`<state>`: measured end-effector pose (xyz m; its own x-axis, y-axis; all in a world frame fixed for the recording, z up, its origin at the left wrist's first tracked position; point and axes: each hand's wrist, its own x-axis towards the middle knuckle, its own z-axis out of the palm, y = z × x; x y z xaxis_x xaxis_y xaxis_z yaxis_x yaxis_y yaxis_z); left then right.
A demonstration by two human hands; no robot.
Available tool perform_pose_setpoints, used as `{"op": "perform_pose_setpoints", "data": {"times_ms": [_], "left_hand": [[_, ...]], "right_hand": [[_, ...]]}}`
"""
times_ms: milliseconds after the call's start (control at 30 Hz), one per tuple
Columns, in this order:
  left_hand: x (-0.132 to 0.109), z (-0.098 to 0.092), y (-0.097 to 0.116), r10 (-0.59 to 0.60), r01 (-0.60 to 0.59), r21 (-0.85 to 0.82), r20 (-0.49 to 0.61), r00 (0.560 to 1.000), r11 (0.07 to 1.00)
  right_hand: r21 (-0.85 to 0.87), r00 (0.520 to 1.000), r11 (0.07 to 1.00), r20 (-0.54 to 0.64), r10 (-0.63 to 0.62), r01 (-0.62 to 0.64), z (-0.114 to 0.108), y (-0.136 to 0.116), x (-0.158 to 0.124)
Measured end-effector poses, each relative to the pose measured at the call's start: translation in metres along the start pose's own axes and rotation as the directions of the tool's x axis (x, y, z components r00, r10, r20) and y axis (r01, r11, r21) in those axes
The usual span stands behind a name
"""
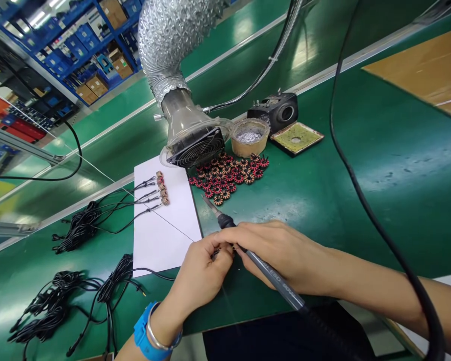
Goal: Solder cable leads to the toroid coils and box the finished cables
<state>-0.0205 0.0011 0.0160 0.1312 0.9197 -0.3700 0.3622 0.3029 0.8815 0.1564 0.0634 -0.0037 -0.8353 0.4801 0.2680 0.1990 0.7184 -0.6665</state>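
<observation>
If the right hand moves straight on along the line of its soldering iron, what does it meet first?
The soldering iron in the right hand would probably reach the wound toroid coils first; depth is unclear.

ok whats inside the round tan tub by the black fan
The round tan tub holds a layer of grainy silvery metal flakes; its bottom and anything beneath that layer are covered and can't be seen.

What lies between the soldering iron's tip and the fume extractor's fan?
Between the soldering iron tip and the fume extractor fan, the head view shows the edge of a pile of toroid coils.
</observation>
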Motion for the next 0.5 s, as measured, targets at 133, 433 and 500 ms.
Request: {"op": "perform_pose_setpoints", "data": {"times_ms": [133, 433, 500], "left_hand": [[-0.001, 0.001, 0.001, -0.011, 0.012, 0.031, -0.029, 1.0, 0.999], [0.002, 0.0, -0.003, -0.03, 0.03, -0.006, -0.083, 0.996, 1.0], [0.002, 0.001, -0.003, -0.038, 0.038, 0.003, -0.095, 0.995, 0.999]], "right_hand": [[-0.001, 0.999, 1.0, -0.047, 0.022, -0.023, 0.005, 0.001, -0.001], [-0.294, 0.996, 0.952, -0.007, -0.089, 0.083, 0.001, -0.01, 0.0], [-0.336, 0.997, 0.94, -0.01, -0.072, 0.064, 0.0, -0.014, 0.001]]}}
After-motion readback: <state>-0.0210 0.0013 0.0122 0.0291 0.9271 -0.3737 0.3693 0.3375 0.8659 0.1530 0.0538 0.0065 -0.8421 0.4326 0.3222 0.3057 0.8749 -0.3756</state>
